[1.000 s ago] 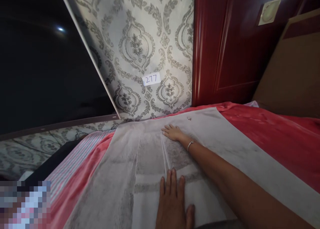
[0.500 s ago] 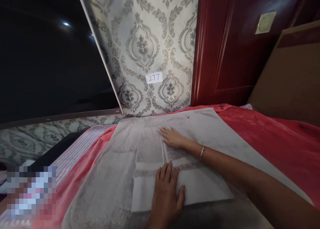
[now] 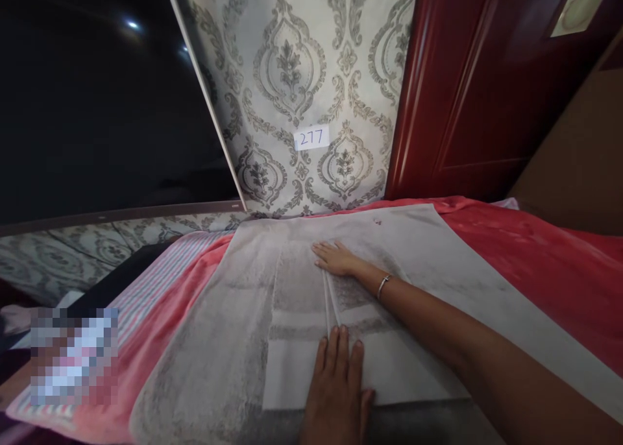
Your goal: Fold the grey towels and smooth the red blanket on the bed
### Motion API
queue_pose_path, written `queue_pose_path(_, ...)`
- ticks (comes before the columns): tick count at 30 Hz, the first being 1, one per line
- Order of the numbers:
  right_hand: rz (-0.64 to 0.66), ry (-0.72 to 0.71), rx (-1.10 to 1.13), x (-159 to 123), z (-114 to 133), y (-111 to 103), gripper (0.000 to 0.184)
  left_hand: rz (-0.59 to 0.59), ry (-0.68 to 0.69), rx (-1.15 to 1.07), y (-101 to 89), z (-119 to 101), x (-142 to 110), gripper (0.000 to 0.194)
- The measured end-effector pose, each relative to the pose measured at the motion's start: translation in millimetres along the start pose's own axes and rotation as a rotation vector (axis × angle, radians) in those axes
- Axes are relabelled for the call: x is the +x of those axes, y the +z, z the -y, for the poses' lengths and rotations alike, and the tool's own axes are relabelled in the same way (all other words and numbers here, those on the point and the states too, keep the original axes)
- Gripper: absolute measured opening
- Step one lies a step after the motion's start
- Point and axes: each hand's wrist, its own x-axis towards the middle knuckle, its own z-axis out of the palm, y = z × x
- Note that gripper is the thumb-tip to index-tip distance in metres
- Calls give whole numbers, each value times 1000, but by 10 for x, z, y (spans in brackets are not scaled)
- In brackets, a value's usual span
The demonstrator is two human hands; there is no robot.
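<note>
A pale grey folded cloth (image 3: pixel 288 373), which looks like a towel, lies flat with two folded edges meeting along its middle. Under it is a larger grey, soft-looking sheet (image 3: pixel 204 328). My right hand (image 3: pixel 335 258), with a bracelet at the wrist, rests flat near the far end of the middle seam, fingers extended. Nearer to me, my left hand (image 3: pixel 337 386) lies flat on the near part of the cloth. Its fingertips are at the seam and its thumb is out to the side. Neither hand grips anything.
A red blanket (image 3: pixel 525 257) and a striped cloth (image 3: pixel 160 263) lie beneath the sheet. Behind stand a patterned wall with a paper label (image 3: pixel 311 137), a large black screen (image 3: pixel 107 108) at left and a dark red wooden panel (image 3: pixel 477 95) at right.
The view has shifted a little. Both hands stay flat on the cloth; my left hand's fingers are closer together, and a gap between the two folded edges shows more clearly.
</note>
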Motion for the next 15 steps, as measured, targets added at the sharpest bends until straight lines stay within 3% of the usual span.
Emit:
queue_pose_path(5,0,24,-12,-3,-9,20,65,-54,30,-5,39,-6,-41,71)
queue_pose_path(11,-2,65,-5,40,28,17,66,-271,80,158,-21,-68,-3,58)
queue_pose_path(15,-5,90,5,71,33,23,66,-347,99,193,-95,-95,29,49)
